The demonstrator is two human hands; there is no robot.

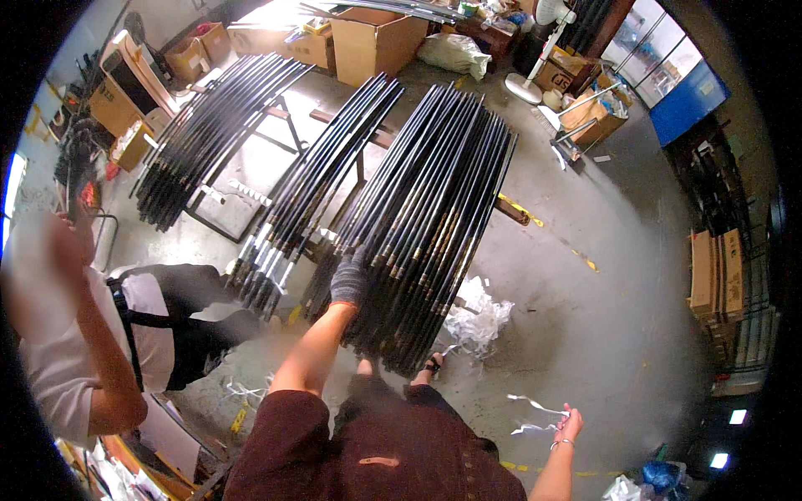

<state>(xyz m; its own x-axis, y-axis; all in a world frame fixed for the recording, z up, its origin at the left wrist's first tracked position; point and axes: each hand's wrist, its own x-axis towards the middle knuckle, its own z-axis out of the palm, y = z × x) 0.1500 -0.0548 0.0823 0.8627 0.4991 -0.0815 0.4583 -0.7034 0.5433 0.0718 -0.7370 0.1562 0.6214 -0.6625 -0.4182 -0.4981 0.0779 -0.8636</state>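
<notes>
My left hand [348, 280], in a dark grey knit glove with an orange cuff, is closed on a black rod near the close end of a large bundle. Dark rods around it partly hide the fingertips. The bundle of black rods [434, 192] lies side by side on a low rack, with light and brownish bands near the close ends. Out to the right, away from the rods, my bare right hand [570, 426] pinches a thin white strip [539, 407], whose loose ends trail to the left.
More black rods lie in a narrow group [334, 159] and a far-left group [217, 125]. A co-worker [109, 334] stands at the left. Crumpled white strips [480, 317] litter the floor by my foot. Behind are a cardboard box [376, 42] and a white fan [526, 88].
</notes>
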